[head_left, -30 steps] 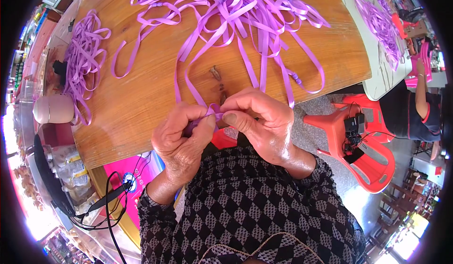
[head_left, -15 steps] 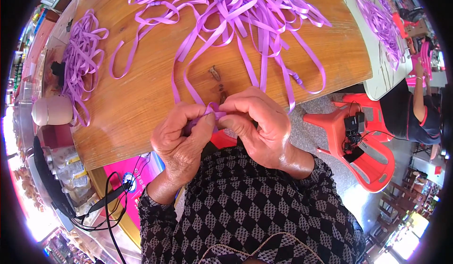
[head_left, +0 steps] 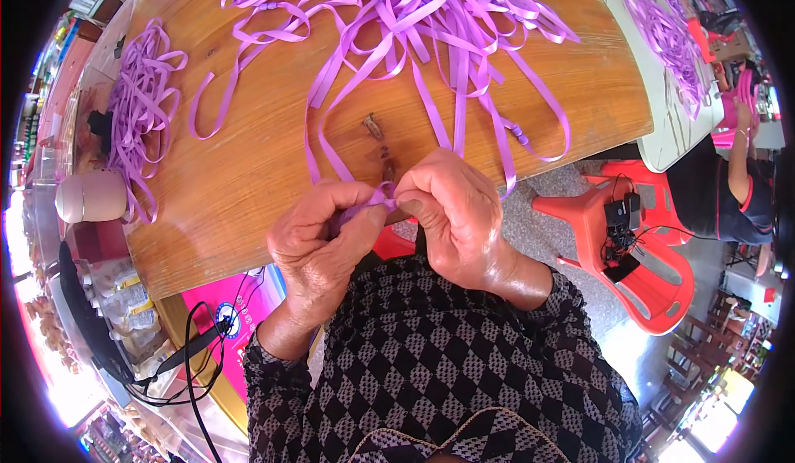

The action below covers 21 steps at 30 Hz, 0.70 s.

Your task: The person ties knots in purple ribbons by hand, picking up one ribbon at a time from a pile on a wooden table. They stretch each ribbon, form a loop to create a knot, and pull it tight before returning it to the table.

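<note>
Close to the table's front edge, both my hands pinch one purple ribbon (head_left: 380, 197). My left hand (head_left: 321, 235) is closed on it between thumb and forefinger, with part of the ribbon tucked under the fingers. Fingertips of my right hand (head_left: 451, 214) squeeze the same ribbon just beside the left thumb, where it looks bunched or looped; the exact shape is partly hidden by the fingers. Lengths of ribbon run from my hands back toward a big tangled pile of purple ribbons (head_left: 406, 20) on the wooden table (head_left: 257, 156).
Another ribbon bundle (head_left: 141, 103) hangs along the table's left side, near a pinkish rounded object (head_left: 93, 195). Red plastic stools (head_left: 580, 219) stand right, one carrying black devices and cables (head_left: 621, 231). A white table (head_left: 662, 144) with more ribbons and a person (head_left: 729, 190) are farther right.
My right fingers have curled and drawn in closer to the left thumb. The small loop that stood up between my fingertips now looks smaller and more pinched.
</note>
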Available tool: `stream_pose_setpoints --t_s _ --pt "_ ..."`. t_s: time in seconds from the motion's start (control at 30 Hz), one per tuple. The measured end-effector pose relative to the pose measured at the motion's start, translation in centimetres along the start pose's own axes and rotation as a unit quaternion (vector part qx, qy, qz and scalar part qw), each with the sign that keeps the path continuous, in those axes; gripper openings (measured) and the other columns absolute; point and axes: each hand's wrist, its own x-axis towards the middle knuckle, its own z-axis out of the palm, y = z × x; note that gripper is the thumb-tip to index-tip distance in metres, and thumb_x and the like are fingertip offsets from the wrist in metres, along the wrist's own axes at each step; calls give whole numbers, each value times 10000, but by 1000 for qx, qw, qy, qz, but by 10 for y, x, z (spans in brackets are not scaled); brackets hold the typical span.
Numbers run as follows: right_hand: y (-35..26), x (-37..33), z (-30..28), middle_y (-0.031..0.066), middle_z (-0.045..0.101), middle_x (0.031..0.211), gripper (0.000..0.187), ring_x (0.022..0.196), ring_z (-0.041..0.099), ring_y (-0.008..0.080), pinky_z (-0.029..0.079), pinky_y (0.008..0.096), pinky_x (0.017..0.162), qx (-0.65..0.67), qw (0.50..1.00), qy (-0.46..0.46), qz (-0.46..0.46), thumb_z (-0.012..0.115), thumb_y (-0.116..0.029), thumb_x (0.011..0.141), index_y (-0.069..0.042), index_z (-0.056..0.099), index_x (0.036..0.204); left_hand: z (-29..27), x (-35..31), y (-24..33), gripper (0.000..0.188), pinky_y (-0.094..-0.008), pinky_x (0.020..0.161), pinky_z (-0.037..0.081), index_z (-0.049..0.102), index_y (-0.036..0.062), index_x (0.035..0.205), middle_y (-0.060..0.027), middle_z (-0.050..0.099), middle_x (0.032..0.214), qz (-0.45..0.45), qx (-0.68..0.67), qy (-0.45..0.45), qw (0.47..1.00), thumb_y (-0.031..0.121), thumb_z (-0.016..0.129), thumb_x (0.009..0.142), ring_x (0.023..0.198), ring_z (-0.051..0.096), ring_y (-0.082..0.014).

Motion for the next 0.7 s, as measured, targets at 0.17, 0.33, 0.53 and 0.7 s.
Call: stream_pose_setpoints --t_s 0.17,0.33,0.53,0.7 --pt "0 3 -4 97 537 691 112 589 521 248 410 310 524 3 1000 -29 10 604 51 735 12 510 781 2 1 7 128 -163 546 357 622 -8 841 24 535 714 14 45 -39 998 15 685 733 619 450 -24" --pt "-3 4 -5 95 534 676 119 583 519 249 402 318 512 8 999 -35 7 615 51 725 16 511 771 0 -1 6 126 -160 564 372 623 -10 850 18 555 717 -4 23 -47 999 30 685 749 632 467 -28" --pt "-1 3 -6 98 544 696 111 594 529 251 414 313 524 15 999 -50 -14 622 32 737 16 532 801 7 2 6 100 -180 505 388 610 -38 819 -29 579 663 -96 -70 8 993 46 634 771 551 500 -70" --pt "-5 5 -10 100 563 771 141 633 555 211 433 286 549 65 996 -57 15 633 2 755 22 565 876 8 8 3 80 -178 388 292 590 -36 783 -40 545 594 -160 -205 33 965 38 608 762 429 422 -71"
